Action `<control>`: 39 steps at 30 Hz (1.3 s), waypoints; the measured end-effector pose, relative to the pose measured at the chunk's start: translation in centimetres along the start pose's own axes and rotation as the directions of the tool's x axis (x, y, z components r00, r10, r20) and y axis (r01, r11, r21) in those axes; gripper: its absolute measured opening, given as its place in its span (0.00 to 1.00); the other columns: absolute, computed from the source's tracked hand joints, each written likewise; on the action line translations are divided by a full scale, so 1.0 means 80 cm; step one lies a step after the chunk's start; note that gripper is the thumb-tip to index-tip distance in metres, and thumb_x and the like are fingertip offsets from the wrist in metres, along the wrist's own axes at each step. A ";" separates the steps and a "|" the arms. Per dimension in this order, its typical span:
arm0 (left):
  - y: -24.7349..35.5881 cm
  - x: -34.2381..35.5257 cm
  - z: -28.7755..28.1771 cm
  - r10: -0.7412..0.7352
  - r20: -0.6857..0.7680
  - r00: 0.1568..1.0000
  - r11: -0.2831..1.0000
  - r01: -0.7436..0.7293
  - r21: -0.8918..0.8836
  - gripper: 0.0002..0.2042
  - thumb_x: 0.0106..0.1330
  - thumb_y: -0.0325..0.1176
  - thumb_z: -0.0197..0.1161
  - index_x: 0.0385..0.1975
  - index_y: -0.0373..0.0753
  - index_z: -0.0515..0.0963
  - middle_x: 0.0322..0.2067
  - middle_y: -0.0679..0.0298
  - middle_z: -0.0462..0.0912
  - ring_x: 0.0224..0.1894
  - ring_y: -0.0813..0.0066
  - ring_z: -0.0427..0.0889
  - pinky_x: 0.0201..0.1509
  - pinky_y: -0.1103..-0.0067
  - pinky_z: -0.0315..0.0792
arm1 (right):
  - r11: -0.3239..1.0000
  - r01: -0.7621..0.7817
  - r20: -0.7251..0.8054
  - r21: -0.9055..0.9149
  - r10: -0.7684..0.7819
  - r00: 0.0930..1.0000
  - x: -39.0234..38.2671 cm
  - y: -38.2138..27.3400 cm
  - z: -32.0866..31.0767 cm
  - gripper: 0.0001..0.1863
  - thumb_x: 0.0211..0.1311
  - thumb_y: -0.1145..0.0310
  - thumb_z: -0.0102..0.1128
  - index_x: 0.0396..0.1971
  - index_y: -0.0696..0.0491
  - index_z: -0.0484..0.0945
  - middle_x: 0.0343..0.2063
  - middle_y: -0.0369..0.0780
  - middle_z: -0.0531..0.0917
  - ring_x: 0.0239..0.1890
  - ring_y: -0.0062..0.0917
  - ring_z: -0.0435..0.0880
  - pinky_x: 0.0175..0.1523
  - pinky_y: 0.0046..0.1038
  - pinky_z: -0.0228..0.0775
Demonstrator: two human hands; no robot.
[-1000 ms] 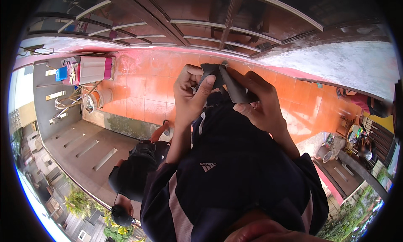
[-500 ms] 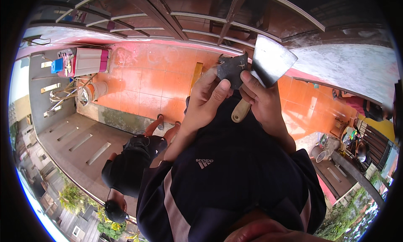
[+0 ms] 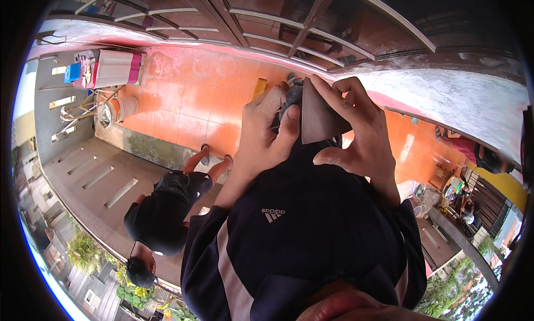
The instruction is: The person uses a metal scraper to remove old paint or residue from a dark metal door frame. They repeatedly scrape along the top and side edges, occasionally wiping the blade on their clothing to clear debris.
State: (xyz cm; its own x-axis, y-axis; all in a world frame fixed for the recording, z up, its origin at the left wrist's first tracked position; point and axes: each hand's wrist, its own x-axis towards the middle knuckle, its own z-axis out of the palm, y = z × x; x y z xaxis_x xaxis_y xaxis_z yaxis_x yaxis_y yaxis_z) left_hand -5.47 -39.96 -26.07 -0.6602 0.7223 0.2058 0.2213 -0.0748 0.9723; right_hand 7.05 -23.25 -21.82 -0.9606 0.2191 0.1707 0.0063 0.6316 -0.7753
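Note:
My left hand (image 3: 264, 129) grips a dark grey, ragged piece (image 3: 291, 98), bunched between thumb and fingers; it looks like worn sandpaper, though its kind is not certain. A putty knife rests in my right hand (image 3: 364, 129), its wide grey blade (image 3: 321, 118) turned toward the left hand. The straight blade edge stands close beside the dark piece; I cannot tell whether they touch. My right index finger stretches along the top of the blade, while the thumb is held apart below it. The handle is hidden behind the right hand.
Orange floor tiles (image 3: 183, 98) stretch under my hands, beside a whitish wall (image 3: 445, 93) and dark framed windows (image 3: 267, 26). A person in black (image 3: 167, 210) stands at the left. Buckets (image 3: 118, 109) and a storage box (image 3: 114, 69) stand far left. Clutter (image 3: 459, 196) lies at the right.
The dark piece was spread between both hands; now only the left hand holds it, bunched up. The putty knife's blade has swung from upper right toward the left hand, and its handle is now hidden.

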 end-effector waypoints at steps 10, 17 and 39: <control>-0.004 -0.006 -0.002 -0.056 -0.045 0.997 0.991 0.050 -0.124 0.15 0.75 0.39 0.49 0.39 0.30 0.72 0.26 0.50 0.72 0.29 0.50 0.73 0.35 0.65 0.65 | 0.992 0.121 -0.081 -0.026 -0.123 0.989 0.014 -0.009 0.027 0.46 0.38 0.52 0.85 0.62 0.54 0.80 0.27 0.40 0.74 0.25 0.26 0.74 0.32 0.29 0.71; -0.009 -0.017 -0.014 0.012 0.053 0.999 1.000 -0.013 0.021 0.13 0.74 0.37 0.49 0.34 0.30 0.70 0.21 0.50 0.69 0.24 0.47 0.70 0.30 0.65 0.63 | 0.994 0.105 -0.108 -0.014 -0.106 0.989 0.010 -0.003 0.026 0.45 0.37 0.55 0.86 0.62 0.52 0.80 0.27 0.38 0.73 0.27 0.23 0.72 0.32 0.26 0.67; -0.031 -0.021 -0.010 -0.104 0.018 0.994 0.993 0.103 0.055 0.15 0.76 0.38 0.47 0.31 0.33 0.68 0.22 0.53 0.68 0.25 0.54 0.69 0.31 0.66 0.63 | 0.990 -0.089 0.046 -0.110 0.094 0.994 0.027 0.006 0.021 0.35 0.47 0.51 0.82 0.57 0.46 0.84 0.35 0.42 0.82 0.33 0.34 0.84 0.38 0.34 0.77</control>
State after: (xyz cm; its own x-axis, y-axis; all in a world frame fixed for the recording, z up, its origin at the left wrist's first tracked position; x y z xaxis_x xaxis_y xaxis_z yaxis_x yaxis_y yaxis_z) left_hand -5.49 -41.48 -28.76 -0.6663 0.7387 0.1018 0.1917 0.0378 0.9807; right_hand 4.51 -23.74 -22.89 -0.9674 0.2436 0.0688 0.1223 0.6879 -0.7154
